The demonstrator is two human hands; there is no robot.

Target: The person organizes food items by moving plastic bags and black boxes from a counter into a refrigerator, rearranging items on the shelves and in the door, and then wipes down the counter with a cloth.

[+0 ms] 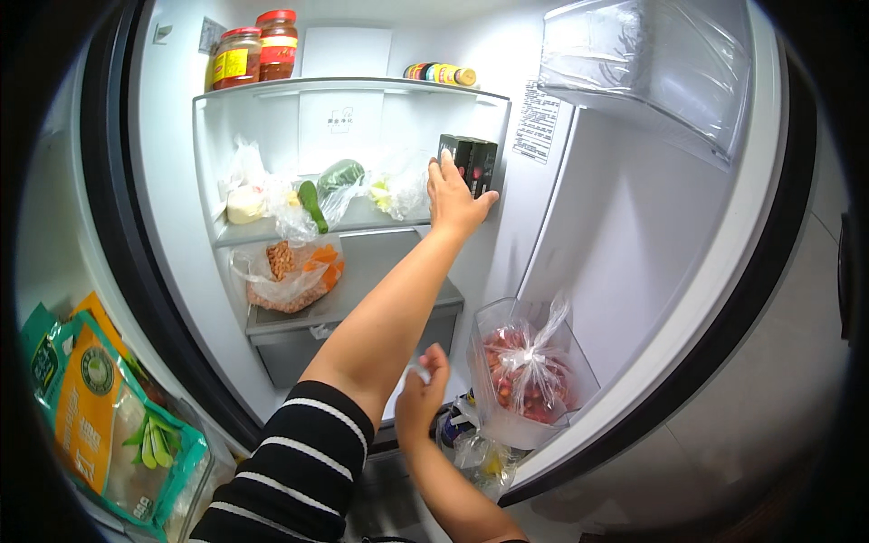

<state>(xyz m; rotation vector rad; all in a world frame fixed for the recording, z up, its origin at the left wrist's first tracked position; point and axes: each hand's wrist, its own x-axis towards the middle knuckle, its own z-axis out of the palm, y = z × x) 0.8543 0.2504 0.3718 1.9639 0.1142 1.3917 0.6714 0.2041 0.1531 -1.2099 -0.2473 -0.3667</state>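
Observation:
My left hand (460, 201) reaches into the open fridge at the right end of the middle shelf. Its fingers and thumb span a pair of dark boxes (469, 161) standing upright there, and it appears to grip them. Lower down, in front of the drawer, my right hand (423, 394) hangs with loosely curled fingers, the thumb apart from them. A pale patch shows between thumb and fingers; whether it is an object or background is unclear. Left of the boxes on the same shelf lie a bag with pale green contents (398, 195), a wrapped green vegetable (342, 175) and a cucumber-like vegetable (312, 206).
Red-lidded jars (277, 50) and small yellow-capped bottles (442, 74) occupy the top shelf. A bag of peanuts (288, 281) sits on the drawer top. The right door carries a bin (579, 398) with a knotted bag of red fruit (532, 371). Food packages (109, 425) fill the left door.

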